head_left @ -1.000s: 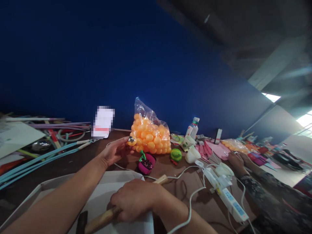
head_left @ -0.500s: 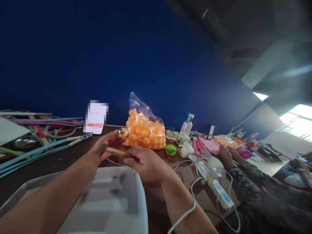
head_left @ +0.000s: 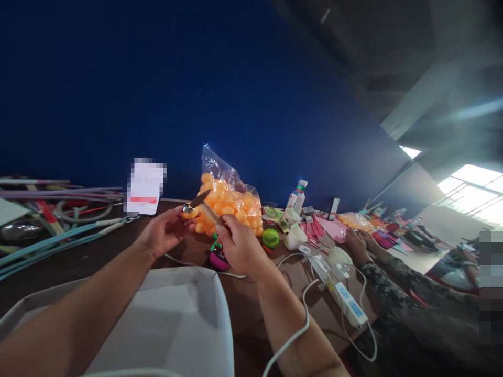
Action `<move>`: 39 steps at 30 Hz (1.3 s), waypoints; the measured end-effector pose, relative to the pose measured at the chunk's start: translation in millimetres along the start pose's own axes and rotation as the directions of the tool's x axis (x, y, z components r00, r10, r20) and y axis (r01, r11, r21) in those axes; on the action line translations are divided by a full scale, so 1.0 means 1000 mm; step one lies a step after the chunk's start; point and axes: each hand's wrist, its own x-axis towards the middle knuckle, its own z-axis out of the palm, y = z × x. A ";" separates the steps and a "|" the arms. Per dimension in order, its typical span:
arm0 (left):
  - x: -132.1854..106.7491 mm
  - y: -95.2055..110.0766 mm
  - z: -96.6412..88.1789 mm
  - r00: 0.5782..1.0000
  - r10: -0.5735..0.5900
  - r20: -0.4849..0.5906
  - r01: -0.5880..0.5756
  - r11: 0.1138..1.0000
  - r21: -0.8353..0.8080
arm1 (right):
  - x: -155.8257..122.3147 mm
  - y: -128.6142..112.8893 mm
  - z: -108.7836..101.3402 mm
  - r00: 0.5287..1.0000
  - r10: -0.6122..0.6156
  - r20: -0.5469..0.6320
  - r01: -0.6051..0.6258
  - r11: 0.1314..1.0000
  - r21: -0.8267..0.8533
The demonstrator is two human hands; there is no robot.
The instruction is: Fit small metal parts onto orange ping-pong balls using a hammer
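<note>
Hammer handle [head_left: 212, 214] sits clasped in the right grip [head_left: 240, 243], leaving the dark head [head_left: 200, 198] free beside the ball [head_left: 190, 212] pinched by the left grip [head_left: 164, 231].

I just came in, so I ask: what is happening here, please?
A person is working with bare hands above a brown table. The left hand holds a small orange ball with a shiny silvery top, and the right hand holds a wooden-handled hammer. The hammer's dark head is close to the ball; whether they touch, I cannot tell. A clear bag of orange balls stands behind, and a co-worker's hands are farther right.
</note>
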 end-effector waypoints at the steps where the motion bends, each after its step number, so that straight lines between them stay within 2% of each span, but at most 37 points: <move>1: 0.000 0.000 0.000 1.000 0.000 0.000 0.000 1.000 0.001 | 0.000 0.000 0.001 1.000 -0.005 0.000 0.005 1.000 -0.029; 8: 0.000 -0.002 0.002 0.999 0.022 -0.024 -0.022 1.000 -0.001 | -0.001 -0.001 0.001 0.999 -0.021 -0.027 0.019 0.996 -0.092; 12: -0.002 -0.002 0.005 1.000 0.006 -0.022 -0.006 1.000 0.004 | -0.001 -0.002 0.000 1.000 0.009 -0.002 -0.009 0.992 -0.129; 20: -0.006 -0.002 0.012 0.999 0.005 -0.043 -0.006 1.000 -0.011 | 0.000 0.000 0.000 0.999 0.035 0.003 -0.034 0.992 -0.118; 24: -0.006 -0.002 0.013 1.000 0.008 -0.030 -0.008 1.000 -0.014 | 0.001 0.000 0.000 1.000 0.001 -0.021 -0.003 0.996 -0.090; 29: -0.006 -0.002 0.013 0.999 -0.003 -0.041 0.003 1.000 -0.013 | 0.000 -0.001 0.001 1.000 0.012 -0.001 -0.012 0.991 -0.133; 33: -0.006 -0.002 0.015 0.997 0.004 -0.072 -0.005 1.000 -0.024 | -0.001 -0.001 0.000 0.999 0.009 -0.043 -0.013 0.997 -0.078; 39: -0.005 -0.002 0.014 0.998 -0.005 -0.056 0.004 1.000 -0.014 | 0.001 -0.001 0.001 1.000 0.023 0.000 -0.023 0.995 -0.093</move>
